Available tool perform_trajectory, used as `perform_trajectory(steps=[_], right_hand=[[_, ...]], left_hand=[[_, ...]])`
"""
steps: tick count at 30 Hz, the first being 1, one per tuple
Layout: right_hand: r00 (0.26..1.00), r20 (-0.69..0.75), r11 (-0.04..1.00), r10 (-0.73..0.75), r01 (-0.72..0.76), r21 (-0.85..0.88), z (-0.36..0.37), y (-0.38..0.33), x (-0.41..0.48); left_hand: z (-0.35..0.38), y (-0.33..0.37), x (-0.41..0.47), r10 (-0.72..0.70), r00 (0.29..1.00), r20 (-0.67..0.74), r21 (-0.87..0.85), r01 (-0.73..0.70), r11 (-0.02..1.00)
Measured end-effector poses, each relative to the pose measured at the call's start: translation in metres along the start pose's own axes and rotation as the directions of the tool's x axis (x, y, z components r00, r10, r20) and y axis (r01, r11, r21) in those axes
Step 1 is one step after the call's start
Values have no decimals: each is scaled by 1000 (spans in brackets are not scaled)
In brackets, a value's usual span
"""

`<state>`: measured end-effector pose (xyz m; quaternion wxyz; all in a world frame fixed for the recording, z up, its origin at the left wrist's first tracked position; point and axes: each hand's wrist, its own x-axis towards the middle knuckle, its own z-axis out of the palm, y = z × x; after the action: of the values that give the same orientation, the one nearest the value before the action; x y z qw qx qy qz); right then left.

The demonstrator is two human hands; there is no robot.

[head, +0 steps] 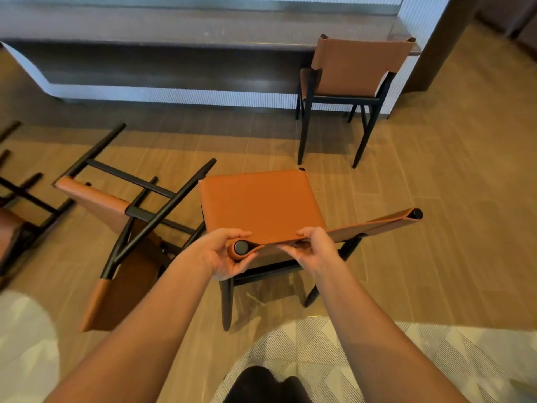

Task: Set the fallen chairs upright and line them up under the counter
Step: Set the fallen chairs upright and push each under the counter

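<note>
Between both hands, chair [258,199] upright; left hand [225,254], right hand [312,247] grip backrest.

café or bar seating area, long fluted counter [174,97], matching tan chairs [354,68], wood-look floor [436,170]

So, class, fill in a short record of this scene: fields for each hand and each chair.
left hand: grips the backrest at its left end
right hand: grips the backrest's top edge
held chair: upright, short of the counter
tucked chair: upright at the counter's right end
fallen chair: lying down, left of held chair
second fallen chair: far left, partly cropped
</note>
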<state>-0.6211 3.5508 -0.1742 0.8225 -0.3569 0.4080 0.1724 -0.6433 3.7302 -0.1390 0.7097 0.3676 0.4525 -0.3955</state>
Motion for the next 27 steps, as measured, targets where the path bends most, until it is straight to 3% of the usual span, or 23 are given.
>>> perform_trajectory(steps=[12,27], right_hand=[[994,97,995,42,-33,-89,5,63,-6],[970,218,984,111,-76,-161,-11,94,-8]], left_hand=[[-73,-40,21,-2,994,-106,-66,-5,998],[-98,-64,25,17,970,-242,-163,-58,985]])
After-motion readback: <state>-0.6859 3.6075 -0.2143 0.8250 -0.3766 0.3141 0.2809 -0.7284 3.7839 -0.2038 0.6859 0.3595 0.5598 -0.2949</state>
